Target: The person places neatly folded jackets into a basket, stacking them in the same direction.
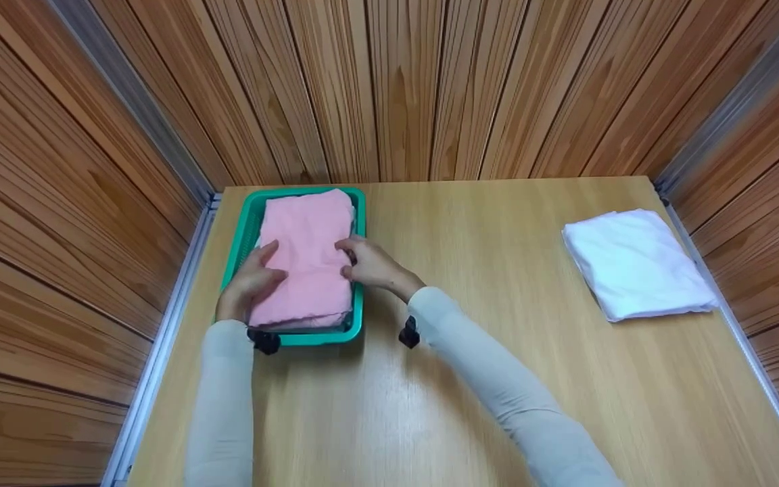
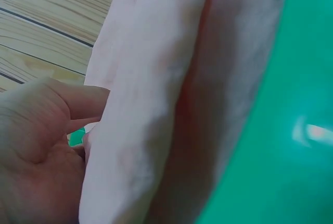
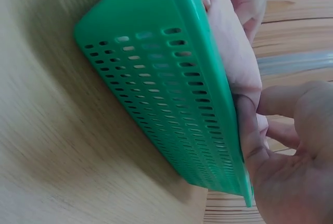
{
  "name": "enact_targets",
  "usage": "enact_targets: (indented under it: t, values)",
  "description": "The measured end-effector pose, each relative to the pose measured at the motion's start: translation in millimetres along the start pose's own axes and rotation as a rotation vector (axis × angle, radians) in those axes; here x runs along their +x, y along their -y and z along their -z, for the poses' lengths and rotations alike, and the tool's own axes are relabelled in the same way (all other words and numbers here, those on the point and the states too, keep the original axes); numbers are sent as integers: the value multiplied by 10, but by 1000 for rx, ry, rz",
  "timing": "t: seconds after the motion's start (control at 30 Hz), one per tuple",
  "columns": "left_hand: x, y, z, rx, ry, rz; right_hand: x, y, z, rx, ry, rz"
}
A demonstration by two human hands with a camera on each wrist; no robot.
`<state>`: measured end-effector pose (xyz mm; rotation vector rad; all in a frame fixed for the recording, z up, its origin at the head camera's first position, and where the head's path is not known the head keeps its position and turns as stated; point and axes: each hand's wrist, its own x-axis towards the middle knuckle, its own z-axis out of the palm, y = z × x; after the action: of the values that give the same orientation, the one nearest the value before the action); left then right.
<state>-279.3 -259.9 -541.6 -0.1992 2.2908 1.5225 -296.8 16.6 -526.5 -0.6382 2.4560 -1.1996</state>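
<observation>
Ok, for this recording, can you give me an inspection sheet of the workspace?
Surface: wood-grain table, with a bright sheen toward the front.
Job's things: folded pink cloth in a green basket with slotted sides.
Clutter: folded white cloth, lying apart at the table's right side.
Hands: left hand touches the pink cloth's left side, right hand its right side; whether either grips is hard to tell.
Cables: nothing seen.
Surroundings: wood-look panels and metal rails.
</observation>
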Motion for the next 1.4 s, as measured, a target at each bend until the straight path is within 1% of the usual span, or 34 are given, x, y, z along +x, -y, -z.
enact_targets:
  t: [0.1,0.2,0.3,0.33,0.37,0.47,0.57,0.67,0.8,0.87,0.9,0.93,1.03,1.1,1.13,1.23,1.4]
  values:
    - [-12,-3,-1,-8,0,23,-22,25,-43,-54,-25,4]
    - [-21,-10,-10,-13,-2,40,-42,30,-80,-185,-62,8]
    - [-32,-22,-16,-22,-3,60,-48,-8,-103,-313,-101,6]
    - [-38,-26,-15,-27,-2,66,-48,-26,-105,-342,-109,0]
    - [-41,-29,-12,-27,-2,69,-47,-43,-105,-350,-112,-4]
    - [-56,-34,8,-26,0,74,-47,-81,-99,-336,-95,-15]
    - [-64,-38,25,-16,1,51,-47,-92,-86,-317,-78,-11]
    - [-75,-40,31,9,1,23,-55,-99,-75,-299,-76,-11]
    - [-83,-47,17,-16,8,3,-82,-128,-34,-258,-87,-4]
    - [-75,-71,-8,-36,-12,-1,-101,-152,12,-227,-96,14]
    - [-69,-86,-23,-38,-24,-12,-111,-168,42,-209,-101,21]
    - [-62,-106,-37,-13,-43,-27,-122,-182,75,-191,-106,26]
    - [-56,-179,-88,109,-104,-79,-174,-229,178,-141,-131,33]
    - [-62,-228,-127,185,-124,-115,-224,-268,250,-113,-152,21]
    - [-68,-257,-150,206,-131,-130,-252,-291,287,-102,-164,16]
    - [-90,-346,-244,202,-133,-165,-334,-357,403,-84,-201,3]
    - [-121,-478,-463,129,-138,-222,-505,-472,641,-68,-252,8]
